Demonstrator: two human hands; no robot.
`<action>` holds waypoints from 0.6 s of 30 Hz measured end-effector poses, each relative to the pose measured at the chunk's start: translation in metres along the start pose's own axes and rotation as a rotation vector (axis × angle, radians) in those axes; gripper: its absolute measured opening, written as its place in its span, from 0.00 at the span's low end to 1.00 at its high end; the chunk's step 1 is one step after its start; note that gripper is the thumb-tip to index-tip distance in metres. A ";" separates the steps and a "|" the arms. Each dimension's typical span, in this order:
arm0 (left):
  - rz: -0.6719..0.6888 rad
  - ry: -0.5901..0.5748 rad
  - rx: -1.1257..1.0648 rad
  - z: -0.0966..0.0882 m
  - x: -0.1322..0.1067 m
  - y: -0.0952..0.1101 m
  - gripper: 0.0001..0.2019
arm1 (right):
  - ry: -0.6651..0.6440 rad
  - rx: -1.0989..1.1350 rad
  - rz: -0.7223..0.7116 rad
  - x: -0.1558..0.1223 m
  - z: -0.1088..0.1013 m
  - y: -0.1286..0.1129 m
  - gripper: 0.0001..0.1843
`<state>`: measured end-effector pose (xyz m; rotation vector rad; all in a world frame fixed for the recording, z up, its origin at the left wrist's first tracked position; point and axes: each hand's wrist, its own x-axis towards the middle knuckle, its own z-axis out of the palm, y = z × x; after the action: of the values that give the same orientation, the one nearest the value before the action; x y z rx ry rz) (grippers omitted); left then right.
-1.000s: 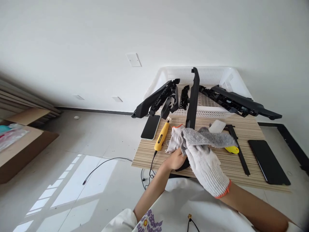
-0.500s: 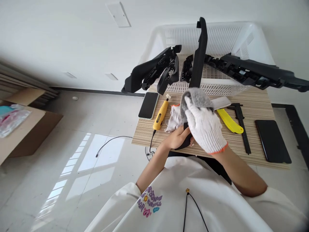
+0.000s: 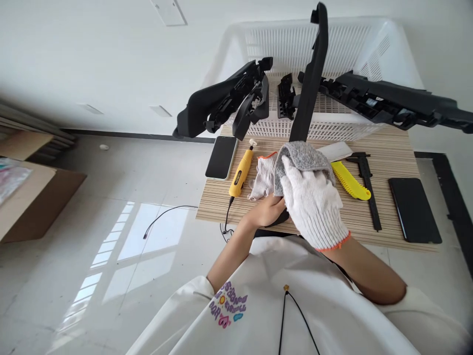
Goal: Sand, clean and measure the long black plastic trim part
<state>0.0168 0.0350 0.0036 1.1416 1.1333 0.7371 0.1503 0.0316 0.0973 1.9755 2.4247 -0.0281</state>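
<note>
A long black plastic trim piece point(image 3: 309, 93) slants up from near my body to above the white basket. My bare left hand point(image 3: 266, 211) is wrapped round its lower end, with the fingertips partly hidden. In a white knit glove with an orange cuff, my right hand point(image 3: 310, 202) grips a grey cloth point(image 3: 305, 155) and presses it onto the trim piece. The cloth covers the part of the piece between my hands. Beside my left hand lies a loose white glove point(image 3: 265, 177), and left of that a yellow rotary tool point(image 3: 242, 172) with a white tip.
Several black plastic parts point(image 3: 221, 101) rest across the white basket point(image 3: 395, 59), some jutting past its rim. On the wooden table point(image 3: 347, 222) lie a phone point(image 3: 221, 157), a yellow serrated tool point(image 3: 351, 181), a black caliper point(image 3: 369, 192) and another phone point(image 3: 414, 209). A cardboard box point(image 3: 48, 202) stands left.
The trim piece's far end has tilted slightly right. My gloved hand and the cloth have shifted slightly down over it, and the whole view has moved a little.
</note>
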 end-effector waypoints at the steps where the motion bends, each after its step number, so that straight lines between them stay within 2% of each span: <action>1: 0.019 -0.011 0.044 0.000 0.000 0.000 0.10 | 0.001 0.008 0.012 0.005 -0.001 -0.001 0.30; 4: 0.120 -0.081 0.157 0.001 -0.002 0.002 0.13 | 0.018 0.032 0.029 0.016 -0.002 -0.001 0.31; 7: 0.166 -0.108 0.227 0.000 -0.009 0.008 0.12 | 0.067 0.056 0.012 0.020 -0.002 0.004 0.30; 13: 0.075 -0.016 0.525 -0.004 -0.029 0.015 0.16 | 0.129 0.072 -0.011 0.023 -0.004 0.012 0.29; 18: 0.148 0.068 0.653 0.004 -0.030 0.009 0.12 | 0.129 0.076 -0.007 0.017 0.003 0.004 0.29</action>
<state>0.0120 0.0088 0.0211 1.7705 1.4076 0.5269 0.1505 0.0489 0.0944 2.0614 2.5455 0.0072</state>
